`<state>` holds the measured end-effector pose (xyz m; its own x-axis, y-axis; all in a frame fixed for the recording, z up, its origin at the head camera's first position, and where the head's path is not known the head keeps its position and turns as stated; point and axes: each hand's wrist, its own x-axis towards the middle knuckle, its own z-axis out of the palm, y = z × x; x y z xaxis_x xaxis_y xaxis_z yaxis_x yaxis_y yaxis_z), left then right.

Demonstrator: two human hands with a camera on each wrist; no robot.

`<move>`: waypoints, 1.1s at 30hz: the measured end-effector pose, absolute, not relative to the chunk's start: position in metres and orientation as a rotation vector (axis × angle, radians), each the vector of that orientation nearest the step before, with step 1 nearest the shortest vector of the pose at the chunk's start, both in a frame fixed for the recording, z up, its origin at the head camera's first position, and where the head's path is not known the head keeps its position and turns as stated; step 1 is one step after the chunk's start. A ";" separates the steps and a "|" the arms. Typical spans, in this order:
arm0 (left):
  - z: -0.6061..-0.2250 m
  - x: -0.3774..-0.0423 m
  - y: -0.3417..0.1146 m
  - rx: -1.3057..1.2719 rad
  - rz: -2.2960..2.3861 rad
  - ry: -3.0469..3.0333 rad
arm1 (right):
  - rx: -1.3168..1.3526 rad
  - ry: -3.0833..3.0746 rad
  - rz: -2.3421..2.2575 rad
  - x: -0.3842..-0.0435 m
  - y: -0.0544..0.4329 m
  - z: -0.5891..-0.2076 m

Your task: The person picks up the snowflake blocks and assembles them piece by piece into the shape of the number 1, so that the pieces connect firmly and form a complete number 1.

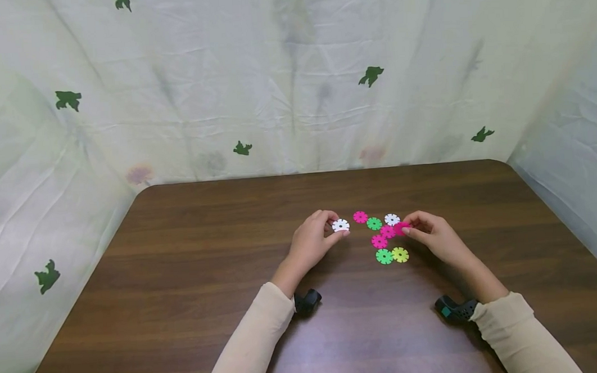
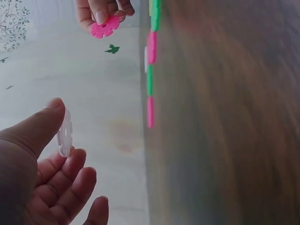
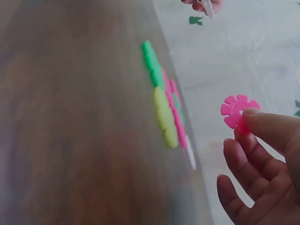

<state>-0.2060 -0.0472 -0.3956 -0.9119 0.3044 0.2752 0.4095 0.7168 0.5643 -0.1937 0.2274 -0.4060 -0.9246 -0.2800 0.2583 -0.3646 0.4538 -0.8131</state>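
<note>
My left hand (image 1: 309, 242) pinches a white interlocking disc (image 1: 340, 225) with a notched rim between thumb and fingertips. In the left wrist view this white disc (image 2: 66, 135) is seen nearly edge-on, raised off the table. A pink interlocking disc (image 1: 401, 228) is pinched by my right hand (image 1: 439, 240); in the right wrist view that pink disc (image 3: 232, 110) is lifted, its lower part behind the thumb. Between the hands lie more discs: a pink one (image 1: 360, 217), a green one (image 1: 373, 223), a white one (image 1: 392, 220) and two pink ones (image 1: 379, 241).
Nearer to me, a second green disc (image 1: 384, 256) lies beside a yellow disc (image 1: 400, 254). All rest on a brown wooden table (image 1: 191, 271). A pale cloth (image 1: 253, 87) with green leaf shapes hangs behind it and along the sides. Both wrists carry a black camera (image 1: 307, 302).
</note>
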 end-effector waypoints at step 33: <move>-0.369 -0.183 -0.074 -0.865 -0.883 -2.449 | 0.876 -2.573 1.439 -0.200 0.166 -0.362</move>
